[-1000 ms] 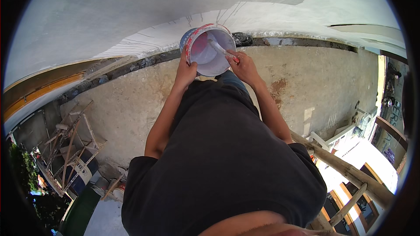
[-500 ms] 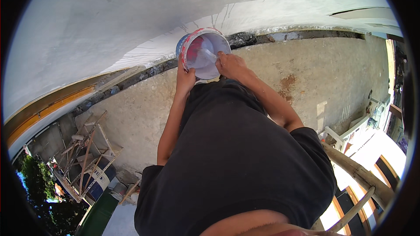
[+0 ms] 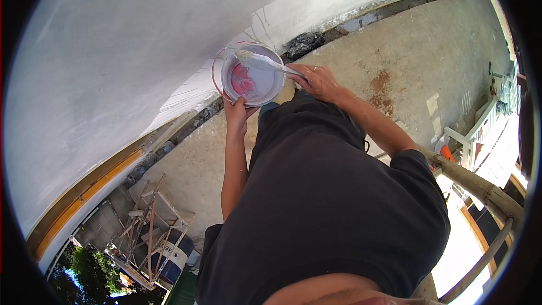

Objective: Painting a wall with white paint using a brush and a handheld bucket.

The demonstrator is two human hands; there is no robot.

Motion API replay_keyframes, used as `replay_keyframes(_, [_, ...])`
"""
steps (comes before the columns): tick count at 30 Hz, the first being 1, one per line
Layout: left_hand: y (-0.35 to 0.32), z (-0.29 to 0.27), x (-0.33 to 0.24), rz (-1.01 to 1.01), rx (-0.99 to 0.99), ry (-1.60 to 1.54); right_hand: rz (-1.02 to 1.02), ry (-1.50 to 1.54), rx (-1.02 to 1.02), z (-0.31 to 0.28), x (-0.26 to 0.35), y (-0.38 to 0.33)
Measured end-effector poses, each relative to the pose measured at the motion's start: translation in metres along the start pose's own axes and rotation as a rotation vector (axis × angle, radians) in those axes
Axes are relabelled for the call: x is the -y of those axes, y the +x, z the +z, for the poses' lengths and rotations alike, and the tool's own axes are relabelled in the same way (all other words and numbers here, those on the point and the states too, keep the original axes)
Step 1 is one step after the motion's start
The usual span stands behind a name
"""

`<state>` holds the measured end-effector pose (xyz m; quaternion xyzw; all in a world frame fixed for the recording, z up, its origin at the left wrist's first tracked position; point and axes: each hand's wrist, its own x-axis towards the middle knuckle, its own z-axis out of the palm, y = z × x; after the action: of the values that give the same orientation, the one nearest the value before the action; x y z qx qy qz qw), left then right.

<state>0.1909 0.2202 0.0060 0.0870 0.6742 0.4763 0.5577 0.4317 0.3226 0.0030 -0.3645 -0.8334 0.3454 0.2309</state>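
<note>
My left hand (image 3: 236, 114) grips the near rim of a paint bucket (image 3: 273, 86), thumb over the edge, and tips its mouth toward me. Whitish paint coats the bucket's inside, with a pink-red patch low in it and a thin red handle hanging at its left side. In my right hand (image 3: 320, 82), closed round the handle, is a paintbrush (image 3: 261, 61). Its pale, paint-covered bristles lie over the bucket's mouth, pointing left. Beyond the bucket rises a wall (image 3: 124, 39), greyish over most of its face, with a whiter lower strip and drip marks.
Black crumpled plastic (image 3: 305, 44) lies at the wall's foot. A concrete floor (image 3: 350, 56) runs along it. A rusty metal frame (image 3: 155, 231) stands at lower left beside a blue drum (image 3: 174, 257). Bamboo poles (image 3: 480, 183) and a white railing (image 3: 480, 127) are at right.
The brush has come up out of the bucket's inside, its bristles now over the rim. My right hand has moved right, away from the bucket's mouth. The whole view has turned.
</note>
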Motion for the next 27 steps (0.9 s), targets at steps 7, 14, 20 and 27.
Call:
replay_keyframes(7, [0.012, 0.019, 0.013, 0.033, 0.003, 0.012, -0.005, -0.154, 0.059, 0.002, -0.033, -0.011])
replay_keyframes(14, [0.009, 0.031, 0.020, 0.037, -0.065, -0.113, 0.030, -0.180, 0.179, -0.013, -0.039, -0.012])
replay_keyframes(20, [0.002, 0.036, 0.023, 0.034, -0.060, -0.015, -0.033, -0.196, 0.139, -0.010, -0.045, -0.009])
replay_keyframes(27, [-0.001, 0.039, 0.026, 0.020, -0.072, -0.029, -0.047, -0.255, 0.158, -0.015, -0.052, -0.013])
